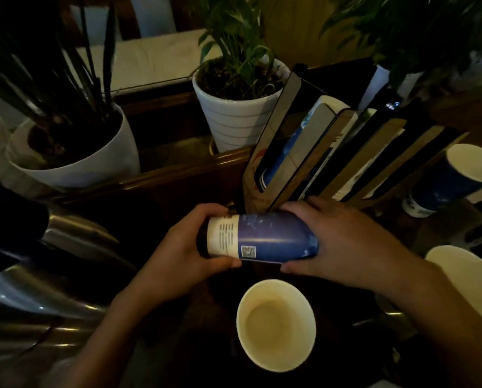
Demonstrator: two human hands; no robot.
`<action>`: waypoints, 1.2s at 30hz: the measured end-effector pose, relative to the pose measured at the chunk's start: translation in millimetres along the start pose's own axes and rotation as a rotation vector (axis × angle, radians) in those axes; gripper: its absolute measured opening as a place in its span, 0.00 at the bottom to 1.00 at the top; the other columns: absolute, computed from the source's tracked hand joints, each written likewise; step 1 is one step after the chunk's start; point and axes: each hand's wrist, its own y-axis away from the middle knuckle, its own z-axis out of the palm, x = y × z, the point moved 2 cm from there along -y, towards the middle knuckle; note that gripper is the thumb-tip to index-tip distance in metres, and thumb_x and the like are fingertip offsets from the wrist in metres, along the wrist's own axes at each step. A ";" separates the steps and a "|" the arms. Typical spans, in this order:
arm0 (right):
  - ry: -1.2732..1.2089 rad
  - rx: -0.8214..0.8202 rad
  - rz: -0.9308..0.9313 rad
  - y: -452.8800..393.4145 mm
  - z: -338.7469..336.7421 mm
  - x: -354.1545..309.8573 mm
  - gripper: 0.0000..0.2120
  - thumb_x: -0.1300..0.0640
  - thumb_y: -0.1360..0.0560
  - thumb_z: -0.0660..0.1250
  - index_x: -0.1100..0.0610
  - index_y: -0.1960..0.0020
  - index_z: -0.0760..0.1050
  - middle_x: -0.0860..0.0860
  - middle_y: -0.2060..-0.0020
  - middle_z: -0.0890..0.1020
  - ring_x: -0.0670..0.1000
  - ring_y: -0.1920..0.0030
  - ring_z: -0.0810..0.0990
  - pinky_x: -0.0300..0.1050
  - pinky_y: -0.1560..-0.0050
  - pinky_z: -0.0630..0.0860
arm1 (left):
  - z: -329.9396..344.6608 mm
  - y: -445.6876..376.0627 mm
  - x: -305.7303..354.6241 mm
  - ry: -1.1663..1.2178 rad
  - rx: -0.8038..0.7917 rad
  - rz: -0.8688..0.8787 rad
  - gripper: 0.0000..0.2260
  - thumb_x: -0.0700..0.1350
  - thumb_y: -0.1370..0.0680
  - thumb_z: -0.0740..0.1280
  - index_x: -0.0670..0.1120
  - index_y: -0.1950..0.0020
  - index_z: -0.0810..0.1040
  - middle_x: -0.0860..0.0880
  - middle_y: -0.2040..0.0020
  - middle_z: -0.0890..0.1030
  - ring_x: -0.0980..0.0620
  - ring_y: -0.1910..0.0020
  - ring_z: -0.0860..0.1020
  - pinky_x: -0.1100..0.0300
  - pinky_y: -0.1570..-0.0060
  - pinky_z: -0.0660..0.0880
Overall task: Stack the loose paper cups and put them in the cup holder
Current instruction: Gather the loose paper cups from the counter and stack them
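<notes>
Blue-and-white paper cup (262, 238): lying sideways at frame centre, clasped at its white base end by the left hand (184, 247) and at its blue mouth end by the right hand (343, 242), fingers of both curled round it.
Upright paper cup (276, 324): at 6 o'clock of the held cup, mouth up, nothing inside.
Cup holder (304, 152): at 1 o'clock, slatted wooden compartments; blue cups show in the nearest slot.
Further loose cups: one blue, tilted (455, 177), at 3 o'clock; one rim (463, 278) at 4 o'clock.
Ribbed white planter (234, 116): at 12 o'clock, holding soil and a leafy plant.
Smooth white planter (74, 152): at 10 o'clock, holding a spiky plant.
Bench (161, 208): dark wood.
</notes>
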 end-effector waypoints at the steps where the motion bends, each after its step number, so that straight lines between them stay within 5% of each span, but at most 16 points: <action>1: -0.015 0.012 -0.012 2.3 -11.0 -1.7 0.45 0.29 0.39 0.74 0.40 0.28 0.61 0.44 0.37 0.72 0.48 0.41 0.74 0.45 0.44 0.74 | -6.2 0.9 8.2 0.018 0.012 0.010 0.33 0.49 0.36 0.82 0.64 0.38 0.70 0.67 0.41 0.76 0.67 0.40 0.75 0.77 0.47 0.71; 6: -0.151 0.096 -0.080 16.5 -47.3 -4.9 0.42 0.26 0.41 0.71 0.36 0.31 0.61 0.39 0.36 0.70 0.42 0.42 0.72 0.46 0.41 0.75 | -25.2 10.1 48.4 -0.018 0.066 0.053 0.29 0.63 0.39 0.75 0.64 0.40 0.71 0.70 0.41 0.76 0.70 0.42 0.76 0.79 0.49 0.70; 13: -0.323 0.247 -0.202 28.9 -57.0 6.9 0.44 0.24 0.41 0.69 0.35 0.29 0.60 0.38 0.34 0.70 0.39 0.40 0.73 0.39 0.42 0.73 | -25.1 34.2 78.0 -0.096 0.124 0.030 0.28 0.63 0.39 0.75 0.64 0.41 0.73 0.69 0.43 0.78 0.69 0.46 0.78 0.78 0.52 0.73; 18: -0.560 0.322 -0.323 32.7 -57.0 6.2 0.45 0.33 0.37 0.75 0.42 0.26 0.62 0.41 0.32 0.72 0.39 0.34 0.73 0.38 0.39 0.74 | -12.2 59.5 94.9 -0.265 0.120 -0.007 0.32 0.69 0.36 0.72 0.62 0.35 0.70 0.64 0.45 0.80 0.66 0.47 0.80 0.67 0.58 0.80; 22: -0.883 0.412 -0.404 35.1 -67.3 -8.4 0.39 0.47 0.33 0.78 0.52 0.27 0.66 0.47 0.33 0.73 0.46 0.36 0.77 0.38 0.47 0.80 | 1.4 72.2 118.3 -0.286 0.087 -0.070 0.35 0.78 0.40 0.63 0.68 0.36 0.68 0.63 0.47 0.80 0.63 0.51 0.81 0.59 0.55 0.82; 28: -1.391 0.726 -0.178 29.2 -69.1 -30.1 0.36 0.43 0.34 0.75 0.49 0.29 0.70 0.47 0.36 0.78 0.43 0.42 0.82 0.36 0.53 0.80 | 33.1 84.5 144.6 -0.177 0.162 -0.225 0.37 0.86 0.49 0.58 0.72 0.45 0.68 0.66 0.49 0.81 0.65 0.50 0.81 0.60 0.51 0.81; 33: -1.709 0.443 0.000 22.7 -61.5 -35.1 0.44 0.34 0.40 0.75 0.47 0.28 0.68 0.45 0.50 0.86 0.46 0.51 0.86 0.41 0.61 0.82 | 42.3 87.9 149.7 -0.070 0.280 -0.225 0.32 0.82 0.46 0.64 0.68 0.47 0.73 0.64 0.52 0.83 0.66 0.52 0.82 0.59 0.54 0.82; 36: -1.728 0.285 -0.061 18.9 -53.4 -36.9 0.45 0.29 0.44 0.75 0.50 0.33 0.74 0.54 0.44 0.85 0.57 0.44 0.84 0.61 0.46 0.82 | 43.3 87.3 148.0 -0.035 0.292 -0.251 0.30 0.80 0.45 0.65 0.68 0.48 0.73 0.69 0.51 0.82 0.69 0.53 0.81 0.61 0.56 0.82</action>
